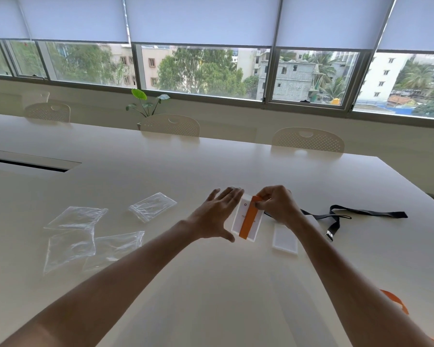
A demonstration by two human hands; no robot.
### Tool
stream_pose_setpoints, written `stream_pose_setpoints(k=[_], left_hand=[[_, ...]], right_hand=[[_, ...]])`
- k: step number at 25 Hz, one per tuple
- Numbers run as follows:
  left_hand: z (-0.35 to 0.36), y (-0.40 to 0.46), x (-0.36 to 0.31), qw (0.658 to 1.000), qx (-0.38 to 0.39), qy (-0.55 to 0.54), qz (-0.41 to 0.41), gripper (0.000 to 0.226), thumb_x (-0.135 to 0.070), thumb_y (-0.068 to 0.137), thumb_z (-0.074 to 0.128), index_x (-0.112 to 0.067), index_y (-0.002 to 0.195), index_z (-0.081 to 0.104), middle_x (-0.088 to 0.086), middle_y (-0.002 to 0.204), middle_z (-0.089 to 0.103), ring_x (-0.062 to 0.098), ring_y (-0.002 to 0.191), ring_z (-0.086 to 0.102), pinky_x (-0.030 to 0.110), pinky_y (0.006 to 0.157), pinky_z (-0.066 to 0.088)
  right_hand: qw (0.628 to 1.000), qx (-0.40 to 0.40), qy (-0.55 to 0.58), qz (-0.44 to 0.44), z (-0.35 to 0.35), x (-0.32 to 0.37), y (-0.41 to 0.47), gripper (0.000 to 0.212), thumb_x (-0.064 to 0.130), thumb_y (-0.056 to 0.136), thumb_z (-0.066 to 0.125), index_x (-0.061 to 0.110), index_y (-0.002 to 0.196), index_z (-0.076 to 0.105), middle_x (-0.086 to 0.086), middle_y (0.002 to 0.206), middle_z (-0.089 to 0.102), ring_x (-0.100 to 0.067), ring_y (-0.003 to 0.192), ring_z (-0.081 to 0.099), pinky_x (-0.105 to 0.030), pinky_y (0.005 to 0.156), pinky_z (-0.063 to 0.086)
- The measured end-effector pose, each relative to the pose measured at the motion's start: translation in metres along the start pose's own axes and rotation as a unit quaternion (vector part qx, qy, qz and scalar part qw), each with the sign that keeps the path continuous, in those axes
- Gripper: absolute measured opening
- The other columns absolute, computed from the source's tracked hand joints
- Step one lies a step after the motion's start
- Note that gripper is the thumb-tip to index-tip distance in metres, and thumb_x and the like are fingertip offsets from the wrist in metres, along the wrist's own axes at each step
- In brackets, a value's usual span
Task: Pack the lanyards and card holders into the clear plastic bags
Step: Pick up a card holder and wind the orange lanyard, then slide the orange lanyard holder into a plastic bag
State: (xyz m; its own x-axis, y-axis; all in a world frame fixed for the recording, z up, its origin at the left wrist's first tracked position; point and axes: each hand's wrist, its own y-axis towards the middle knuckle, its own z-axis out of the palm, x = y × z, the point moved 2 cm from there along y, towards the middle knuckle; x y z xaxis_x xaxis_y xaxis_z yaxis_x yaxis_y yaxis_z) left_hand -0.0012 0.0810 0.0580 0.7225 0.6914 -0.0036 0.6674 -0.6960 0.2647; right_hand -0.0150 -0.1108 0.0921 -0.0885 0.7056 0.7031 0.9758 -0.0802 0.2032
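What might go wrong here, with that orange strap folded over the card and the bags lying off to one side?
The orange lanyard is pinched only at its top by the right hand; the fold may spring open. The left hand lies open beside the card holder, so it could slide. The clear bags lie flat and may resist opening.

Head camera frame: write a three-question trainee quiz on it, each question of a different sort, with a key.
1. True or false: the left hand is holding a clear plastic bag.
2. Multiple choice: the right hand pinches which strap? A) the black lanyard B) the orange lanyard C) neither
3. Fill in: the orange lanyard lies across a white ____.

Key: 1 false, it is spread open beside the card holder; 2 B; 3 card holder.
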Motion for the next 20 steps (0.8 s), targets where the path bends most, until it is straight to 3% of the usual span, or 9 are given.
stream_pose_setpoints(k=[4,8,13,20], left_hand=[[-0.004,-0.029,0.03,0.996,0.056,-0.049,-0.047,0.122,-0.064,0.057,0.077,-0.011,0.149,0.017,0.005,0.156,0.022,0.017,0.144,0.016,0.037,0.117,0.015],[-0.005,-0.067,0.069,0.981,0.128,-0.082,-0.121,0.108,-0.057,0.06,0.08,-0.019,0.147,0.029,0.002,0.153,0.031,0.014,0.142,0.023,0.029,0.115,0.017],[-0.014,-0.117,0.113,0.935,0.249,-0.058,-0.245,0.122,-0.058,0.053,0.082,-0.026,0.15,0.016,-0.005,0.158,0.016,0.012,0.145,0.012,0.028,0.116,0.012],[-0.016,-0.168,0.142,0.904,0.294,-0.041,-0.309,0.124,-0.047,0.051,0.087,-0.025,0.15,0.015,-0.007,0.156,0.024,0.013,0.142,0.022,0.024,0.112,0.019]], right_hand=[[0.999,0.0,0.02,0.032,0.007,-0.001,0.002,0.008,0.018,0.074,0.078,0.013,0.075,0.072,-0.008,0.083,0.072,-0.025,0.081,0.068,-0.042,0.077,0.059],[0.999,0.009,0.021,0.039,0.014,-0.001,0.001,0.01,0.019,0.076,0.076,0.014,0.072,0.069,-0.011,0.085,0.072,-0.027,0.082,0.068,-0.046,0.079,0.058],[0.998,0.018,0.036,0.039,0.024,0.002,0.002,0.01,0.018,0.078,0.075,0.012,0.072,0.069,-0.013,0.085,0.072,-0.025,0.076,0.065,-0.045,0.078,0.059],[0.997,0.027,0.059,0.029,0.041,0.01,0.003,0.01,0.016,0.077,0.076,0.008,0.075,0.072,-0.014,0.082,0.072,-0.024,0.072,0.064,-0.044,0.076,0.059]])
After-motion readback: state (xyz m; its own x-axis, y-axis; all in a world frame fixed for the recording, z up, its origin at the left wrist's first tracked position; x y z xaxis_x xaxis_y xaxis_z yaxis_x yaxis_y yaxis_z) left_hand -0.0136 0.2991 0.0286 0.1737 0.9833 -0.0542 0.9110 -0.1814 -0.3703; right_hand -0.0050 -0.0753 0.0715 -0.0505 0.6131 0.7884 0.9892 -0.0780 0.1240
